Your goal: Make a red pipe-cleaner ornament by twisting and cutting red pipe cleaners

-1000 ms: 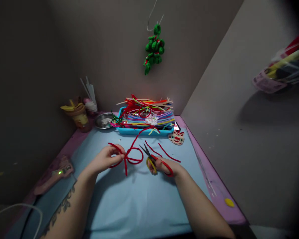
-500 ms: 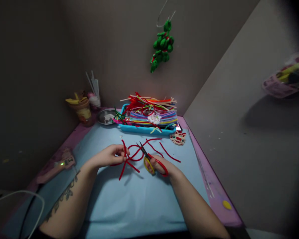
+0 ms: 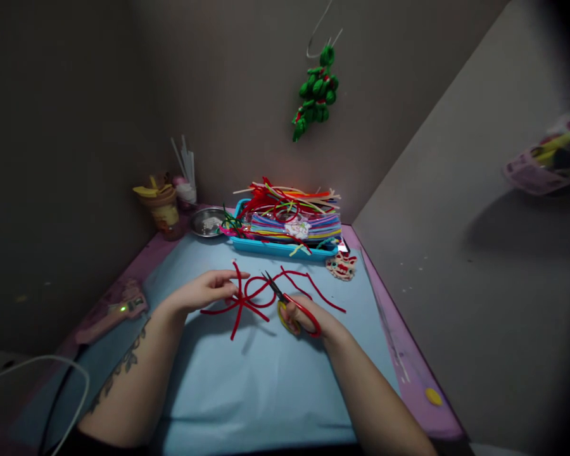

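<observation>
My left hand (image 3: 209, 290) grips red pipe cleaners (image 3: 240, 301) that are joined at a centre, with several ends spreading out and a loop on the right. Its index finger stretches past the upright stem, and the thumb is bent near the centre. Scissors (image 3: 276, 289) with red and yellow handles are in my right hand (image 3: 300, 315), fingers through the rings. Their dark blades are slightly apart and point up and left, beside the loop. Behind the blades, a loose red pipe cleaner (image 3: 325, 296) lies bent on the blue sheet (image 3: 266, 386).
A blue tray (image 3: 285, 251) of coloured pipe cleaners stands at the back, beside a metal dish (image 3: 209, 223). A pink glue gun (image 3: 118, 311) lies left. Right of the tray is a beige and red figure (image 3: 342, 266). A green ornament (image 3: 317, 92) hangs above.
My left index finger has straightened, and the joined pipe cleaners have turned and shifted slightly. The scissors stay almost in place. The view has moved a little.
</observation>
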A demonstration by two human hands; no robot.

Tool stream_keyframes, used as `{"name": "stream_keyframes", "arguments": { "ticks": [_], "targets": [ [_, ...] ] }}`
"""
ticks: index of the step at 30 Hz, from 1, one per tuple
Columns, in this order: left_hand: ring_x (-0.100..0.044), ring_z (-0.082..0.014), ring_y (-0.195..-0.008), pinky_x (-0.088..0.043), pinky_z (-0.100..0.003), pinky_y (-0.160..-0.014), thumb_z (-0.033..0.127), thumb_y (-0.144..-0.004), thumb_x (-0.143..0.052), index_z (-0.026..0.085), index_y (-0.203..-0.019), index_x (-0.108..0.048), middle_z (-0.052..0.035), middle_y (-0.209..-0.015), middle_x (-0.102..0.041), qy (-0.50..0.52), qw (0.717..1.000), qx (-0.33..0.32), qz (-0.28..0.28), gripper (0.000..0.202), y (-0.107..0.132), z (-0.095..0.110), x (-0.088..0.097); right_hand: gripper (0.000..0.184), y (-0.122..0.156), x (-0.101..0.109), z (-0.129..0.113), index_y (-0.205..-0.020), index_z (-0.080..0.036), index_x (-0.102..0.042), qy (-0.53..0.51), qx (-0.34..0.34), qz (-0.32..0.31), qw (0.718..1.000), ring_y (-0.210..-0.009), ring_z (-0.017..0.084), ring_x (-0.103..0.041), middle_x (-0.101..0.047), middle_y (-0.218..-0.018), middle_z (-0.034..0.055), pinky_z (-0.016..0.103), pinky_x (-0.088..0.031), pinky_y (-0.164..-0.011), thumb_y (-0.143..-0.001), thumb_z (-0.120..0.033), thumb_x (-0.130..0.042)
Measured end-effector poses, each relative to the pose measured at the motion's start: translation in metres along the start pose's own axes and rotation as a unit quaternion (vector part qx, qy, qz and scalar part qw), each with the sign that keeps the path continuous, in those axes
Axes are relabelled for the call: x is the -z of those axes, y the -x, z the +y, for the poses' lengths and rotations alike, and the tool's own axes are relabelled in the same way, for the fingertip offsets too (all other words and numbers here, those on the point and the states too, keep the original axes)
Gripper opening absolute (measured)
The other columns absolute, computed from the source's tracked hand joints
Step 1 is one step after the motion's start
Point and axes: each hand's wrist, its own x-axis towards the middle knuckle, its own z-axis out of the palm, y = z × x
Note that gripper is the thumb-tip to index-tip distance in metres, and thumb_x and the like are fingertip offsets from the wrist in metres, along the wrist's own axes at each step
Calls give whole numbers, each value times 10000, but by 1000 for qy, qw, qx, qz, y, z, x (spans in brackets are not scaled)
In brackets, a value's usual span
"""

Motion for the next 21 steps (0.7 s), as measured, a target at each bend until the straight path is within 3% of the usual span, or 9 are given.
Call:
{"name": "stream_keyframes", "arguments": {
  "ticks": [4, 10, 21],
  "targets": [
    [-608, -172, -639, -439, -267, -617, 555, -785, -626, 182, -1308, -563, -159, -962, -741, 123, 992, -13, 22, 645, 1, -9, 14, 633, 0, 2, 1, -578, -204, -432, -21, 9, 12, 1000, -381, 93, -381, -409, -454, -46, 231, -293, -382, -692, -826, -456],
    [-561, -159, -532, -385, -274, -557, 804, -626, -556, 146, -1330, -544, -209, -975, -738, 246, 969, -19, 32, 963, 0, -13, 24, 637, -1, 7, 9, -614, -199, -443, -68, 4, 38, 997, -381, 87, -370, -398, -466, -59, 225, -292, -376, -657, -831, -505],
    [-547, -153, -511, -357, -272, -538, 834, -649, -483, 134, -1322, -538, -203, -916, -747, 262, 964, -37, 35, 972, 4, -9, 23, 570, -3, 6, 21, -609, -194, -472, -65, 11, 45, 997, -378, 97, -377, -425, -451, -43, 233, -310, -378, -717, -752, -520]
  ]
}}
